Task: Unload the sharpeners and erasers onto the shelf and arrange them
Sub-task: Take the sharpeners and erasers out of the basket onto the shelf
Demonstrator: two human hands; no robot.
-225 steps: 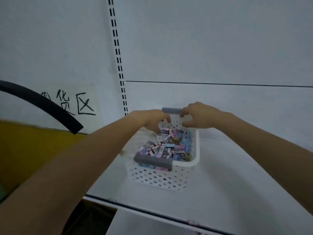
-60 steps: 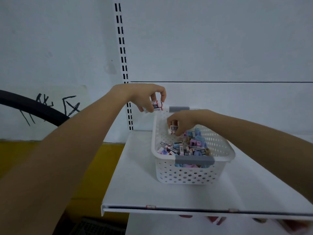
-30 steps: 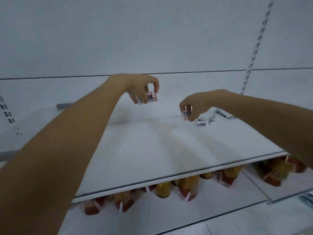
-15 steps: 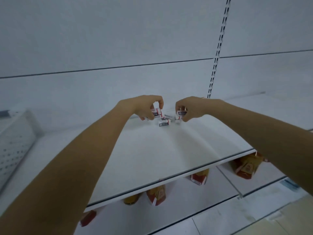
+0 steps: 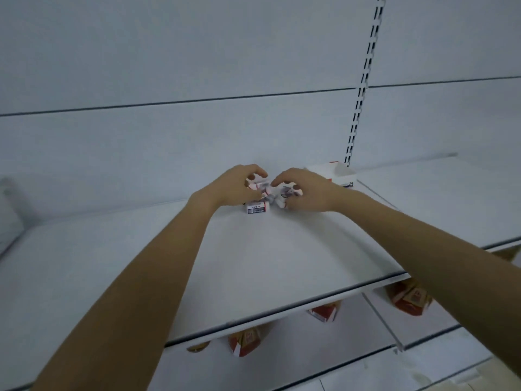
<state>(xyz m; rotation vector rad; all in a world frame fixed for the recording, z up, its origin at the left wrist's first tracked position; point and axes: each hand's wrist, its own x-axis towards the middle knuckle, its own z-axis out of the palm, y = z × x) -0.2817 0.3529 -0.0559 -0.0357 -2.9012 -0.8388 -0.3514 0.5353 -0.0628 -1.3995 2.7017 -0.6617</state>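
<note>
Fingers (image 5: 255,173) of both hands curl round small erasers (image 5: 258,185) near the shelf's back.
The left hand (image 5: 229,191) and right hand (image 5: 308,194) each pinch some over a few lying on the shelf (image 5: 253,263). Unloading looks barely begun. Bare shelf runs left and toward the front edge, and a white box (image 5: 332,172) sits just right.

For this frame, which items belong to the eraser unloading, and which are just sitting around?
Job: left hand and right hand, each holding boxed erasers; loose eraser lying on the upper shelf.
Lying about: white carton by the slotted upright; red packets on the lower shelf.
</note>
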